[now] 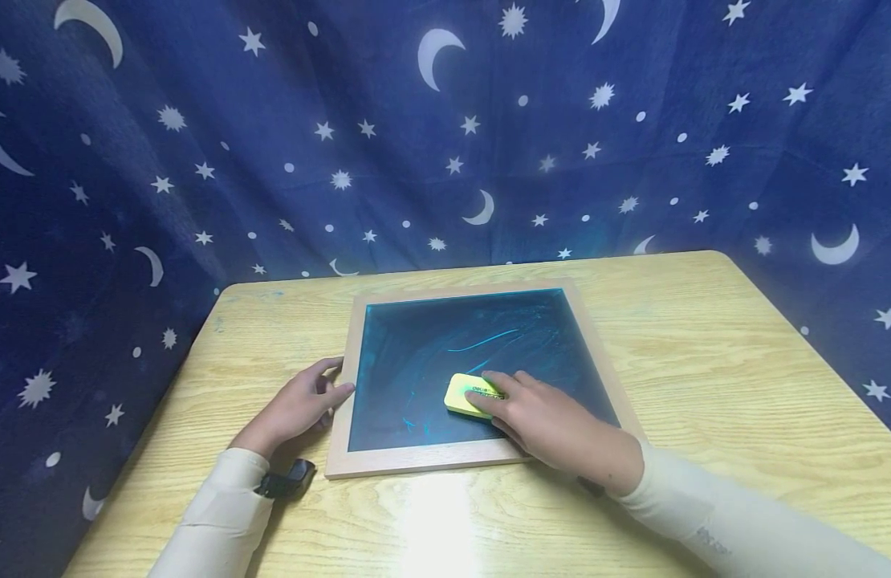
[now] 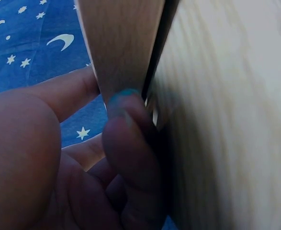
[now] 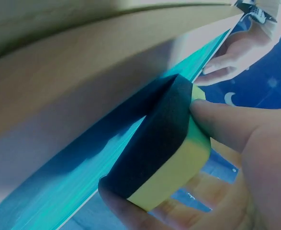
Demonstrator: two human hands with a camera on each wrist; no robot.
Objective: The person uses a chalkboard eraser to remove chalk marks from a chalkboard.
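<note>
A chalkboard (image 1: 402, 345) in a pale wooden frame (image 1: 431, 457) lies on the table, with blue chalk lines and smears on its dark face. My right hand (image 1: 550, 421) grips a yellow board eraser (image 1: 460, 393) with dark lettering, low on the right half of the board. In the right wrist view the black felt side of the eraser (image 3: 150, 139) faces the board, thumb and fingers on opposite edges. At the board's left side my left hand (image 1: 301, 405) holds the frame. The left wrist view shows fingers about the wooden edge (image 2: 121, 43), one fingertip marked with blue chalk.
The wood-grain table (image 1: 727, 385) extends past the board on all sides. Behind and to the left and right hangs a dark blue curtain (image 1: 388, 72) with moons and stars. A black band (image 1: 290, 480) is on my left wrist.
</note>
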